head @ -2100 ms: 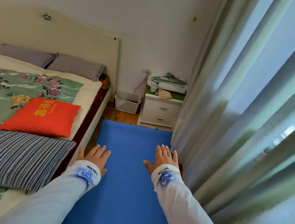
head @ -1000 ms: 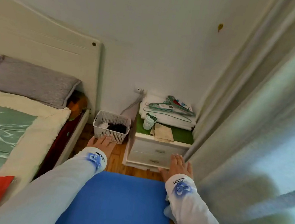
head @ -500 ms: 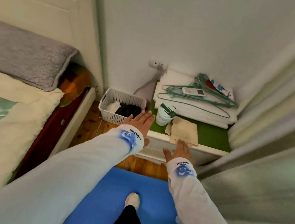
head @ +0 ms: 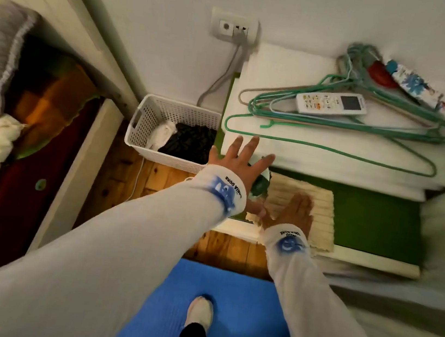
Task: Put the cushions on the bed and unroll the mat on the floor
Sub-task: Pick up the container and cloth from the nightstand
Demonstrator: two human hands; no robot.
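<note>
Head view: the blue mat (head: 215, 290) is laid flat on the floor. The left hand (head: 238, 160) is spread open, empty, above the nightstand (head: 379, 222); the right hand (head: 294, 211) is pressed flat on a beige cloth (head: 321, 210), nothing gripped.

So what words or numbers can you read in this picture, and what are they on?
"ARIA DORE", seen upside down, on the left sleeve cuff; the first letter is partly hidden.
Small black print on the right sleeve cuff: too blurred to read surely.
Buttons and screen of the white remote: too small to read.
Blue-patterned packet by the hangers: no readable words.
</note>
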